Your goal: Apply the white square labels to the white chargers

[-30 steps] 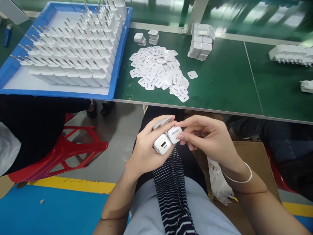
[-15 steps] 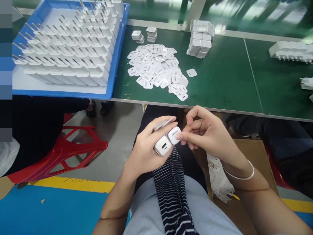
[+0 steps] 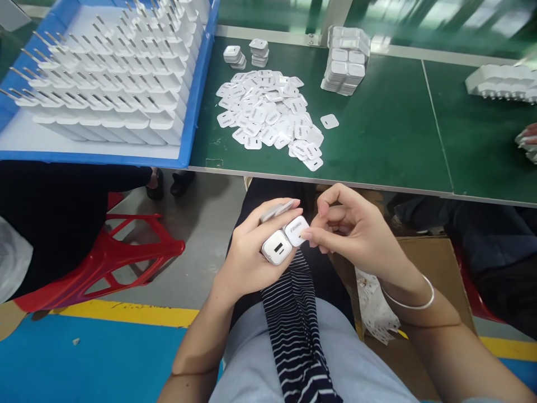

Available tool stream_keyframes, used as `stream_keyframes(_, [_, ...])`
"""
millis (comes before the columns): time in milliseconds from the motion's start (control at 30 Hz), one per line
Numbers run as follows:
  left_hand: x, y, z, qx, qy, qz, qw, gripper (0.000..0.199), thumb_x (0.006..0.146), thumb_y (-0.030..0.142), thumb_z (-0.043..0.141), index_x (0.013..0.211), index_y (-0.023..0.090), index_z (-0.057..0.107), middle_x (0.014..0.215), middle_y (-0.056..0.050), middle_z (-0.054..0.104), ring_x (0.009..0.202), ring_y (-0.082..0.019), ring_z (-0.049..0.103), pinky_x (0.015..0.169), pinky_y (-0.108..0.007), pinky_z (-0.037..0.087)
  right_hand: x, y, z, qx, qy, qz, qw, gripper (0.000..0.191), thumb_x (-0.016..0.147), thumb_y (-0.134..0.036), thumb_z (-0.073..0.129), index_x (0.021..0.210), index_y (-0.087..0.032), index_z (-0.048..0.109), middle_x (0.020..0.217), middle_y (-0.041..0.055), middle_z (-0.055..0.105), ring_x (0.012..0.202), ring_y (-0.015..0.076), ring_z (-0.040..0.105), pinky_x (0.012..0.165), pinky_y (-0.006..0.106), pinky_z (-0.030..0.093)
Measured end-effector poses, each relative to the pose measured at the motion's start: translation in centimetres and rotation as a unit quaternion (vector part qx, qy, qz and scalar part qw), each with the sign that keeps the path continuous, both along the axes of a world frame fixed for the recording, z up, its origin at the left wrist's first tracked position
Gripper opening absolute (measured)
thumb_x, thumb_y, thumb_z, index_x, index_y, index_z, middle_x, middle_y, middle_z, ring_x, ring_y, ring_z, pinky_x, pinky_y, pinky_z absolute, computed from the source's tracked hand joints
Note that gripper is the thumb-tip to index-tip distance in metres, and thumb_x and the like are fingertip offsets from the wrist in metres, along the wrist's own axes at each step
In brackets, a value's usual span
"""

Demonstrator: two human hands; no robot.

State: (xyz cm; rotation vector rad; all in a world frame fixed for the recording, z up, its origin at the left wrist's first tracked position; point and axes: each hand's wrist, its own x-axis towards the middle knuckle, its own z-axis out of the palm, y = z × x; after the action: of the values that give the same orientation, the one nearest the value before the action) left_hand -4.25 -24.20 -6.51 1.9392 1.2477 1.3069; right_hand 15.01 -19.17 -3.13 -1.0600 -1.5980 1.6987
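Note:
My left hand (image 3: 247, 246) is closed around two white charger bodies held side by side over my lap. The left charger (image 3: 277, 247) faces up and shows a dark port slot and a smaller slot. A white cover plate (image 3: 296, 229) with grey lettering lies over the end of the other charger. One or more loose white plates (image 3: 277, 211) are tucked between my left fingers. My right hand (image 3: 346, 226) has its thumb tip on the lower right edge of the lettered plate, its other fingers curled. Whether the lettered plate is seated cannot be seen.
A heap of white cover plates (image 3: 268, 115) lies on the green table (image 3: 386, 151), with small stacks (image 3: 259, 50) behind. A blue tray (image 3: 187, 143) at left holds rows of white chargers with metal pins (image 3: 163, 131). Red stool (image 3: 138, 246) and a seated person at left; another person's hand (image 3: 531, 134) at far right.
My hands and the chargers stay nearly in place, with the lettered plate and right thumb shifted slightly left. At the far right, another person's hand has come into view.

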Motion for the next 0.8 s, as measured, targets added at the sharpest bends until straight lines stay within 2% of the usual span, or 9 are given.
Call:
stream_keyframes(133, [0.1, 0.0, 0.3, 0.005, 0.029, -0.002, 1.000, 0.050, 0.077, 0.009, 0.072, 0.125, 0.020, 0.066, 0.132, -0.011, 0.065, 0.118, -0.024, 0.065, 0.101, -0.035, 0.057, 0.2, -0.4, 1.0, 0.046, -0.060, -0.003, 0.997, 0.027, 0.083, -0.022, 0.077, 0.103, -0.021, 0.059, 0.068, -0.0037, 0.069, 0.056, 0.0100, 0.062, 0.053, 0.019, 0.052])
stream_keyframes(233, [0.1, 0.2, -0.1, 0.011, 0.052, 0.008, 0.999, 0.048, 0.079, 0.010, 0.070, 0.126, 0.021, 0.065, 0.133, -0.010, 0.065, 0.119, -0.025, 0.065, 0.101, -0.037, 0.057, 0.9, -1.4, 2.3, 0.094, -0.097, -0.003, 0.991, 0.023, 0.086, -0.022, 0.074, 0.109, -0.023, 0.070, 0.074, -0.0010, 0.075, 0.059, 0.0123, 0.067, 0.055, 0.022, 0.056])
stream_keyframes(367, [-0.2, 0.6, -1.0, 0.006, 0.044, 0.062, 0.997, 0.042, 0.079, 0.012, 0.072, 0.121, 0.019, 0.069, 0.129, -0.011, 0.066, 0.117, -0.024, 0.067, 0.103, -0.038, 0.056, 1.7, -2.4, 3.5, 0.175, -0.091, -0.073, 0.978, 0.031, 0.080, -0.014, 0.078, 0.107, -0.029, 0.075, 0.082, -0.0005, 0.078, 0.063, 0.0149, 0.071, 0.056, 0.024, 0.061])
stream_keyframes(433, [-0.2, 0.7, -1.1, -0.007, 0.007, 0.067, 0.998, 0.042, 0.078, 0.013, 0.075, 0.118, 0.019, 0.070, 0.126, -0.011, 0.068, 0.114, -0.024, 0.068, 0.102, -0.039, 0.057, 1.6, -2.2, 3.2, 0.160, -0.070, -0.074, 0.982, 0.031, 0.081, -0.013, 0.078, 0.108, -0.028, 0.075, 0.078, -0.0003, 0.077, 0.059, 0.0142, 0.070, 0.053, 0.024, 0.061])
stream_keyframes(600, [0.1, 0.4, -0.3, -0.009, -0.044, 0.017, 0.999, 0.043, 0.076, 0.015, 0.078, 0.118, 0.020, 0.071, 0.123, -0.010, 0.071, 0.116, -0.024, 0.067, 0.101, -0.039, 0.057, 0.4, -0.9, 0.8, 0.036, 0.009, -0.042, 0.998, 0.021, 0.084, -0.019, 0.077, 0.104, -0.020, 0.075, 0.067, -0.0009, 0.072, 0.051, 0.0102, 0.066, 0.049, 0.019, 0.059])
stream_keyframes(700, [0.3, 0.3, 0.1, -0.008, -0.047, 0.012, 0.999, 0.043, 0.076, 0.015, 0.078, 0.118, 0.021, 0.071, 0.124, -0.010, 0.071, 0.116, -0.025, 0.067, 0.100, -0.040, 0.058, 0.0, -0.6, 0.1, 0.015, 0.039, -0.041, 0.998, 0.022, 0.081, -0.018, 0.079, 0.103, -0.019, 0.075, 0.066, -0.0009, 0.072, 0.050, 0.0097, 0.065, 0.047, 0.019, 0.058])
stream_keyframes(800, [0.2, 0.2, 0.2, -0.014, -0.042, 0.017, 0.999, 0.041, 0.078, 0.017, 0.077, 0.117, 0.022, 0.072, 0.124, -0.009, 0.071, 0.115, -0.025, 0.067, 0.098, -0.041, 0.058, 0.0, -0.7, 0.1, 0.003, 0.048, -0.038, 0.998, 0.021, 0.080, -0.017, 0.080, 0.101, -0.018, 0.075, 0.065, -0.0008, 0.072, 0.048, 0.0094, 0.064, 0.046, 0.018, 0.057])
